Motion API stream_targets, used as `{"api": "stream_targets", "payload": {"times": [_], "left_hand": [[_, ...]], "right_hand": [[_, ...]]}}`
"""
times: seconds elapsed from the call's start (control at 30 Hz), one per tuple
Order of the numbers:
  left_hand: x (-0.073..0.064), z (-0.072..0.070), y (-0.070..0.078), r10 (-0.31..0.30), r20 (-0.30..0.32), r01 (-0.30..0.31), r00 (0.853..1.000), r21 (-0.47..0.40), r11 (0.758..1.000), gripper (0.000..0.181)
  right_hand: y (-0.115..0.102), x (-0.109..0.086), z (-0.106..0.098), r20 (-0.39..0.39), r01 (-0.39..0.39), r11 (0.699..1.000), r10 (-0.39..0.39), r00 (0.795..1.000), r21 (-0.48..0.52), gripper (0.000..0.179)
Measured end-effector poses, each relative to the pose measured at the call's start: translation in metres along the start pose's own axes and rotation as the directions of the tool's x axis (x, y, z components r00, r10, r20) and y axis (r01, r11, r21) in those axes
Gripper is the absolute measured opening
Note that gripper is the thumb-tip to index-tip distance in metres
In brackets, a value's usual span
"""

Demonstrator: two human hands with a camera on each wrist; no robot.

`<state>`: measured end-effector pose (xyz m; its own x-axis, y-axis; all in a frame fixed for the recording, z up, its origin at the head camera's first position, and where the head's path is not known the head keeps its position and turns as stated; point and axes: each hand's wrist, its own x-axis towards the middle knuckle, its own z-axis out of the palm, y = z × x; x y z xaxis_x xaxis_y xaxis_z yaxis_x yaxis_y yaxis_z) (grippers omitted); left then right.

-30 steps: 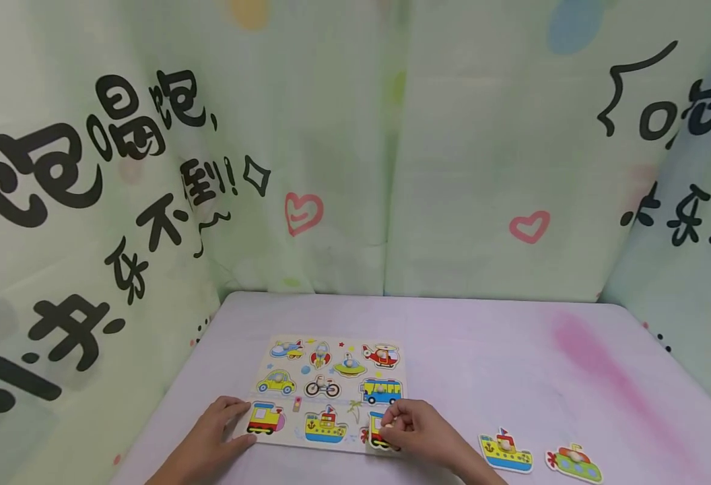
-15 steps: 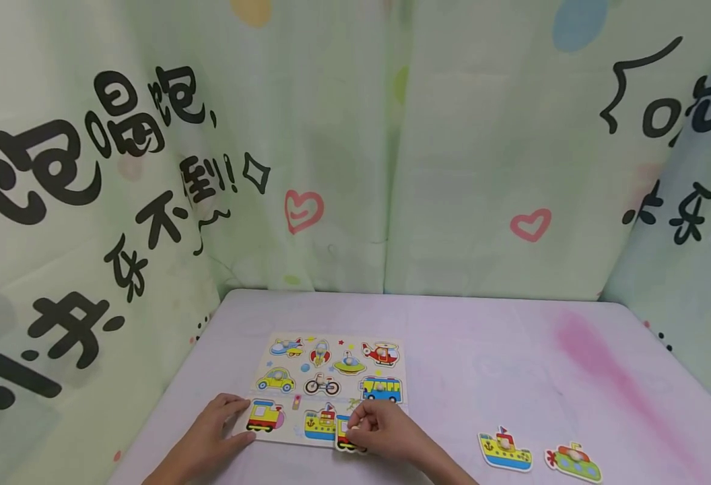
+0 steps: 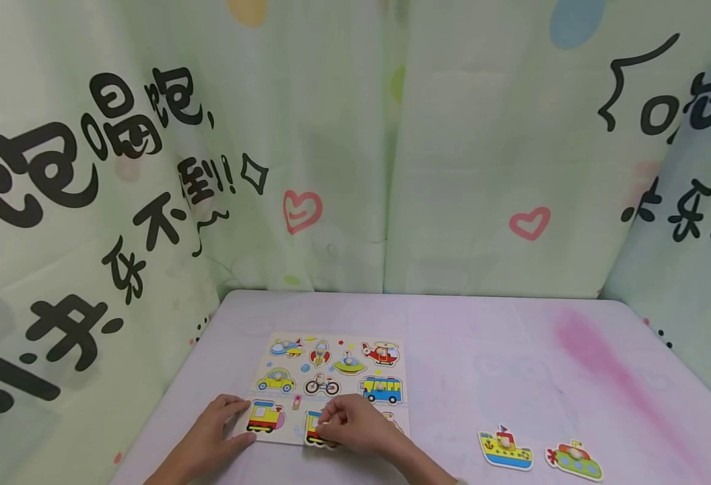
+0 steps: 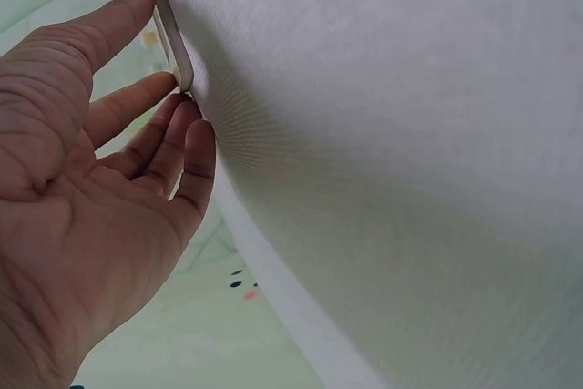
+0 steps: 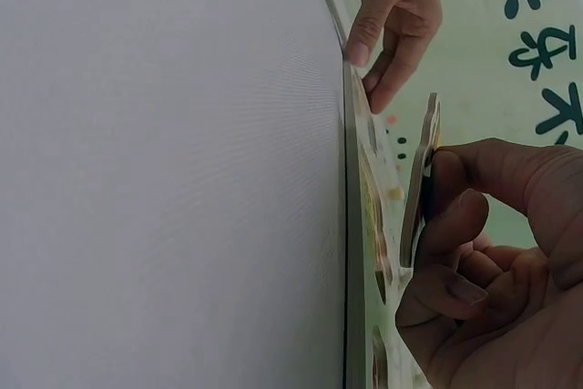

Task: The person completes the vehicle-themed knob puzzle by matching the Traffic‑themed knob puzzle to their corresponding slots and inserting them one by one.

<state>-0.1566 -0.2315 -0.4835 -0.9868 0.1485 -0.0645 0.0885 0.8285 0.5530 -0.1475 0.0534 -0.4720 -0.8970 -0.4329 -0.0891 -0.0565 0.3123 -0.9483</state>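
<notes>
A white puzzle board (image 3: 281, 436) printed with vehicles lies on the table. My left hand (image 3: 213, 428) touches its near left corner, thumb on the near edge and fingertips on the left edge; the left wrist view shows these fingers fairly straight. Above the board's lower row, my right hand (image 3: 358, 424) pinches a train puzzle piece (image 3: 312, 427) by its front. This train piece (image 5: 421, 190) stands apart from the board in the right wrist view. A train picture (image 3: 264, 416) shows at lower left of the board. My right hand hides most of the boat picture and the lower right spot.
A boat piece (image 3: 505, 449) and a submarine piece (image 3: 575, 461) lie on the white tablecloth (image 3: 483, 364) to the right. Pieces such as the bus (image 3: 382, 389) and helicopter (image 3: 382, 355) sit on the board. A printed curtain (image 3: 452, 168) encloses the table.
My right hand has carried the train piece leftward, from the board's lower right spot to over the boat picture. My left hand has stayed at the corner.
</notes>
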Motion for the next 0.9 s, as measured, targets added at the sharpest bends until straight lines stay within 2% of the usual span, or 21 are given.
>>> {"api": "stream_targets", "payload": {"times": [0.37,0.63,0.9], "left_hand": [[0.0,-0.001,-0.001,0.002,0.014,-0.001,1.0,-0.012,1.0,0.06],[0.0,0.0,-0.003,0.024,0.002,-0.024,1.0,-0.023,0.999,0.059],[-0.003,-0.001,-0.004,0.043,-0.016,-0.044,0.999,-0.032,0.999,0.058]], "right_hand": [[-0.007,0.019,0.016,-0.017,-0.01,1.0,0.01,1.0,0.005,0.009],[-0.008,0.032,0.029,-0.033,0.004,1.0,-0.003,0.999,0.027,0.009],[-0.011,0.039,0.038,-0.033,0.002,1.0,-0.001,0.999,0.008,0.01]]}}
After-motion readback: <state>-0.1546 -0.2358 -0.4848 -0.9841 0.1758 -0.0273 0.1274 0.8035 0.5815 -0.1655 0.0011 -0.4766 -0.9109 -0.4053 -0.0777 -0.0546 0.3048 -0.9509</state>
